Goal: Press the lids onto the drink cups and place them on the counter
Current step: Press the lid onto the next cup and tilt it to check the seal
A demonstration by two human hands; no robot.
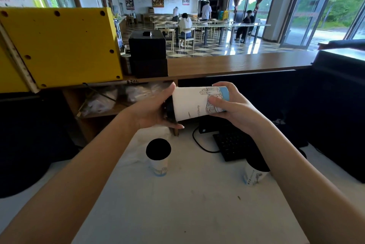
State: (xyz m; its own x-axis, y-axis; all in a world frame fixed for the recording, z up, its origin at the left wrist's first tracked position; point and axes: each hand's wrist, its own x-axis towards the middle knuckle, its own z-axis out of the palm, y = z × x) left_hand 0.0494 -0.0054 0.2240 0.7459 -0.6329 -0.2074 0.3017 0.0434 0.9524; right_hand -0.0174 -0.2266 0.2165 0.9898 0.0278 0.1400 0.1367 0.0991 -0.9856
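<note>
Far to the upper left of the held paper cup [189, 103], a yellow box [59, 46] stands on the wooden counter [237, 64]. The left hand [152, 109] covers the black lid [169, 111] at the cup's left end, with the thumb above and the fingers curled under the rim. The cup lies on its side in the air, below the counter's edge. Under its lid end, a lidded cup [159, 156] stands on the white table [187, 204]. The right hand [233, 105] wraps closed around the blue-banded base. Below that end are a keyboard [235, 145] and a second lidded cup [253, 175].
</note>
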